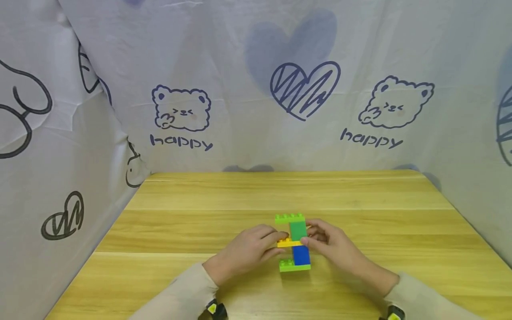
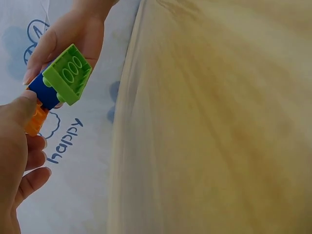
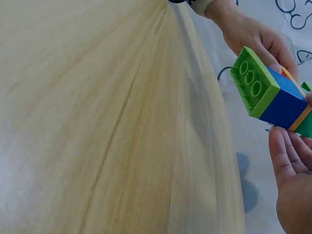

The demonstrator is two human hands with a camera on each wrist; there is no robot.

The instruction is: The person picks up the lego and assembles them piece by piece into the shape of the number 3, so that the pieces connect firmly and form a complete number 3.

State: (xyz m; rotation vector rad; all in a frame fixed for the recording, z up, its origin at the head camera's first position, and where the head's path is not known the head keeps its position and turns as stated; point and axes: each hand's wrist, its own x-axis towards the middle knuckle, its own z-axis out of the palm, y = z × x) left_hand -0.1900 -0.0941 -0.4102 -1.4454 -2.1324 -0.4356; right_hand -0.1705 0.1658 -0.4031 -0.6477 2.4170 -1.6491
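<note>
Both hands hold a stack of toy building bricks above the wooden table. In the head view it has a light green plate (image 1: pixel 290 218) on top, a green brick (image 1: pixel 298 231), a yellow-orange plate (image 1: pixel 283 244), a blue brick (image 1: pixel 302 255) and another light green plate (image 1: pixel 295 268) at the bottom. My left hand (image 1: pixel 250 249) pinches the protruding left end of the yellow-orange plate. From the right, my right hand (image 1: pixel 336 246) grips the stack around its middle, thumb at the yellow-orange layer. Both wrist views show the bottom plate's hollow underside (image 2: pixel 73 70).
The wooden table (image 1: pixel 168 231) spreads out beneath the hands. White cloth (image 1: pixel 240 115) printed with hearts, bears and "happy" hangs behind it and along the sides. A dark strap with a yellow mark (image 1: pixel 216 307) sits at the left sleeve, a similar one (image 1: pixel 395 313) at the right.
</note>
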